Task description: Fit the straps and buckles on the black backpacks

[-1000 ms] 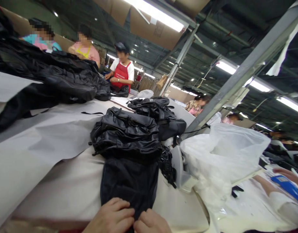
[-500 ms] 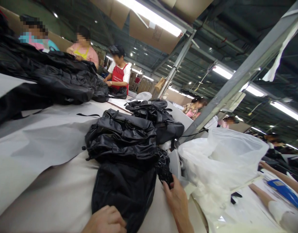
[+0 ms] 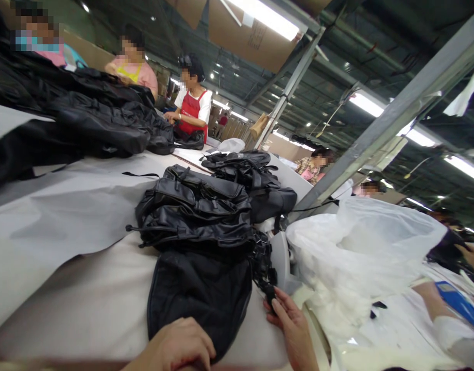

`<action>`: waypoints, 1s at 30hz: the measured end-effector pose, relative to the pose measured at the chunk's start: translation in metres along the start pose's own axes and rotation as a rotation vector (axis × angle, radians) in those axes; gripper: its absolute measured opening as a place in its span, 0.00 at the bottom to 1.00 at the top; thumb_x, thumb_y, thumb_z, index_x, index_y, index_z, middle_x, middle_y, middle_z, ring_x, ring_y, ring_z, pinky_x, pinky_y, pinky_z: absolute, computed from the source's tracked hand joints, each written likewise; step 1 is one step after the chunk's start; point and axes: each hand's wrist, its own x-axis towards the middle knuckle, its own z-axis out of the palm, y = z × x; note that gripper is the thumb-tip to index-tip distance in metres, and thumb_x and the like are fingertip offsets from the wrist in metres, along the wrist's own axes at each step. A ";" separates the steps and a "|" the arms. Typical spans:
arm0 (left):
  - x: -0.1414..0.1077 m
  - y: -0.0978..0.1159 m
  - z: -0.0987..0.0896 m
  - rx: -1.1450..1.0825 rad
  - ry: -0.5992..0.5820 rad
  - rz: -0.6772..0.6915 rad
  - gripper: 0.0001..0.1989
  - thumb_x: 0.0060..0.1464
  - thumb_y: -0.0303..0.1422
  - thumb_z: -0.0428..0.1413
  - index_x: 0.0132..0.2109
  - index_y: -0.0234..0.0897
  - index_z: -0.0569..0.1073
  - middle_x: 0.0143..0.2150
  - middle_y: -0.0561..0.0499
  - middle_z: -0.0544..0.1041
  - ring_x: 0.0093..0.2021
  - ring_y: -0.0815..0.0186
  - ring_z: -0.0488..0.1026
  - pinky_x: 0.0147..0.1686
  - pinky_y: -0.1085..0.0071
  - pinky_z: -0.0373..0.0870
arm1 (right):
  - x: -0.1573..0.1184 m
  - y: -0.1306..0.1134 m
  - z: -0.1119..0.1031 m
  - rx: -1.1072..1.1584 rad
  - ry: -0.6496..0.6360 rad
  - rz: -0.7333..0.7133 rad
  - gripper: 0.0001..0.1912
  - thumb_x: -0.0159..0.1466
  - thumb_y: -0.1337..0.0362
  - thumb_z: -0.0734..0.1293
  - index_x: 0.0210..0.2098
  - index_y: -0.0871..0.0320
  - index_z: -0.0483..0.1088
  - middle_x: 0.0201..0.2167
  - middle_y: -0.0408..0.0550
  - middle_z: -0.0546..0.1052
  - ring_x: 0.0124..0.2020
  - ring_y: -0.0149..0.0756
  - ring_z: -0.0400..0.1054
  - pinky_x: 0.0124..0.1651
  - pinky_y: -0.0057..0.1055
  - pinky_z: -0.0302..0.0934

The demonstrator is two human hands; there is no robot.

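Observation:
A black bag lies on the pale table, its flat dark panel spread toward me. My left hand rests on the near edge of that panel, fingers curled; what they hold, if anything, is hidden. To the right, my right hand pinches a small black buckle piece between thumb and fingers. It hangs at the near end of a bundle of black straps and buckles along the bag's right side.
Large white plastic bag at the right, beside a slanted metal post. More black bags lie behind; a long black pile fills the back left. Several people work around; another person's forearm reaches in at the right.
My right hand has moved slightly right and down, drawing the black buckle piece away from the bundle. My left hand has shifted a little right and up over the panel.

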 end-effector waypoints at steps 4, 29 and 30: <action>0.011 0.004 -0.004 -0.221 0.033 -0.249 0.10 0.56 0.30 0.51 0.38 0.39 0.78 0.38 0.53 0.77 0.41 0.65 0.72 0.42 0.74 0.65 | -0.003 0.003 -0.002 0.114 -0.028 0.033 0.33 0.47 0.52 0.80 0.49 0.57 0.74 0.42 0.48 0.81 0.39 0.42 0.77 0.33 0.29 0.72; 0.008 -0.012 0.001 -0.831 0.039 -0.194 0.14 0.60 0.40 0.55 0.41 0.33 0.77 0.36 0.49 0.75 0.36 0.67 0.71 0.43 0.71 0.68 | -0.075 -0.052 0.080 -0.282 -0.779 0.001 0.22 0.62 0.48 0.68 0.53 0.48 0.74 0.43 0.48 0.79 0.43 0.40 0.71 0.51 0.38 0.64; 0.008 -0.012 0.001 -0.831 0.043 -0.192 0.14 0.60 0.40 0.55 0.41 0.33 0.77 0.37 0.49 0.75 0.36 0.67 0.71 0.43 0.71 0.68 | -0.076 -0.055 0.080 -0.296 -0.783 -0.013 0.22 0.62 0.48 0.67 0.52 0.48 0.74 0.44 0.48 0.78 0.43 0.40 0.71 0.52 0.38 0.64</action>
